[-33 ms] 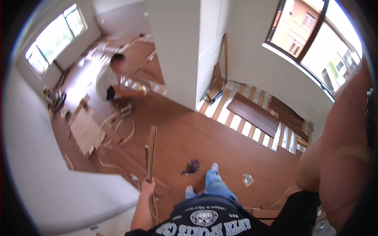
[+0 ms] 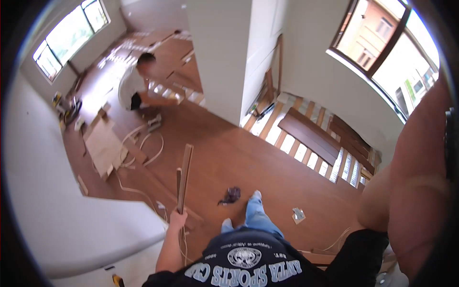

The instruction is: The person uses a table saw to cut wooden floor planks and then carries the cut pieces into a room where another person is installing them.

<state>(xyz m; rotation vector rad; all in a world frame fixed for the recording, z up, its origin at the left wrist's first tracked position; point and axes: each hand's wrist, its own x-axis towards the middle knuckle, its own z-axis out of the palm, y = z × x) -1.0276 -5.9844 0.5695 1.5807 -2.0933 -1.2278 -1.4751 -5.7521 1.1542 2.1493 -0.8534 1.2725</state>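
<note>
My left hand [image 2: 178, 219] is closed around narrow wooden floorboard strips [image 2: 186, 174], held upright beside my body. One strip rises higher than the shorter one next to it, and their lower ends run down behind my hand and forearm. My right arm [image 2: 418, 186] is raised very close along the right edge. Its hand lies outside the picture, so its fingers do not show. My feet stand on the reddish-brown wooden floor [image 2: 248, 162], near a crumpled dark plastic bag [image 2: 231, 195].
Another person [image 2: 134, 88] crouches at the far left, reaching to the floor. Nearby lie a pale board [image 2: 104, 147] and looping cable [image 2: 152, 160]. Loose floorboards [image 2: 310, 135] rest on exposed battens below the right window. A small square scrap [image 2: 298, 215] lies right of my feet.
The view has shifted a little, and most of the floor sits slightly higher in it. A yellow-and-black object shows more at the lower left. My left hand still grips the strips.
</note>
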